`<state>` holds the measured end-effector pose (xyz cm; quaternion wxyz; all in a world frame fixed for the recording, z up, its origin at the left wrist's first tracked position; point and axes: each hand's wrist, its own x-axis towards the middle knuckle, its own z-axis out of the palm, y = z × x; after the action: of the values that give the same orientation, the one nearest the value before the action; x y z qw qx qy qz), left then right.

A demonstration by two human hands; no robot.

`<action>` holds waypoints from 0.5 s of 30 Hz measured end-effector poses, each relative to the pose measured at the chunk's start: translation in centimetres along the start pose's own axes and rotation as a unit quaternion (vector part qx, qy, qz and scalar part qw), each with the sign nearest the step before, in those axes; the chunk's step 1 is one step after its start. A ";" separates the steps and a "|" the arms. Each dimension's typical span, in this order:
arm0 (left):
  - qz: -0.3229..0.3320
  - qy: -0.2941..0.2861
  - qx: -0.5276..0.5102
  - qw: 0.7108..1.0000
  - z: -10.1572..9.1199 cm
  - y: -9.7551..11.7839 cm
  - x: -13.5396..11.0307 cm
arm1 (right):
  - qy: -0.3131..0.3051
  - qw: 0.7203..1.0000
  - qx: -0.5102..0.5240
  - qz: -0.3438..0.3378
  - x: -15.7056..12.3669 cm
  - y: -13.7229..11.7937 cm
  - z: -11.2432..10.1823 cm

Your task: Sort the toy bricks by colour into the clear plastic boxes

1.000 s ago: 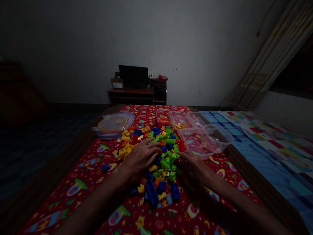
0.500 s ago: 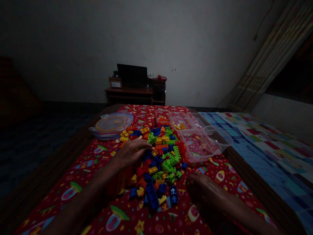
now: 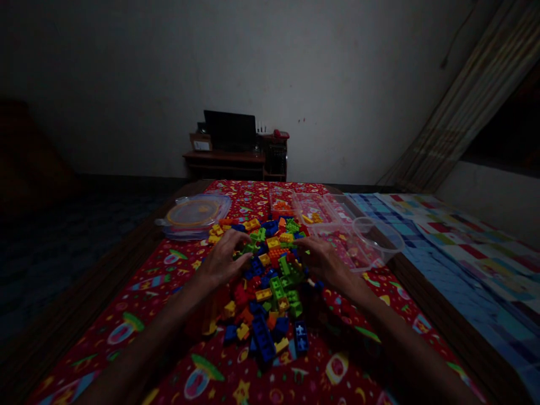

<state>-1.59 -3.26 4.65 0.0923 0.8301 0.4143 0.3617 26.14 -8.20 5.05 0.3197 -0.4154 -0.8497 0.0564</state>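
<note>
A heap of toy building bricks (image 3: 264,294) in green, yellow, blue, red and orange lies in the middle of the table. At its left side is my left hand (image 3: 225,256), with thumb and fingers apart and curved near some green bricks (image 3: 255,242). My right hand (image 3: 324,260) reaches over the right edge of the heap, fingers bent and spread beside green bricks (image 3: 287,267); its fingertips are partly lost in the dim light. Nearest to me lie a long dark blue brick (image 3: 264,337) and a shorter blue one (image 3: 301,336).
Clear plastic containers (image 3: 341,228) stand right of the heap, with orange bricks (image 3: 282,206) and yellow bricks (image 3: 312,217) in two of them. Stacked lids (image 3: 196,214) lie at the left. A red patterned cloth (image 3: 169,320) covers the table; a bed (image 3: 459,247) is at the right.
My right hand has moved forward and left from the bare cloth to the heap. My left hand has opened its fingers among the green bricks. Some green bricks on the right have shifted.
</note>
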 end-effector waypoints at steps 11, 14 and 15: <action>-0.121 -0.060 -0.058 0.989 -0.6 0.7 0.0 | -0.036 0.984 -0.174 -0.031 -1.2 1.5 2.8; -0.134 -0.059 -0.079 0.986 -0.6 0.6 0.0 | -0.052 0.992 -0.112 0.008 0.5 1.1 1.8; -0.142 -0.056 -0.092 0.984 -0.6 0.5 0.1 | -0.055 0.994 -0.088 0.027 1.3 0.9 1.3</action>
<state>-1.66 -3.62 5.39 0.2416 0.7699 0.4872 0.3340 25.40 -6.47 4.35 0.2334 -0.4612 -0.8560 0.0125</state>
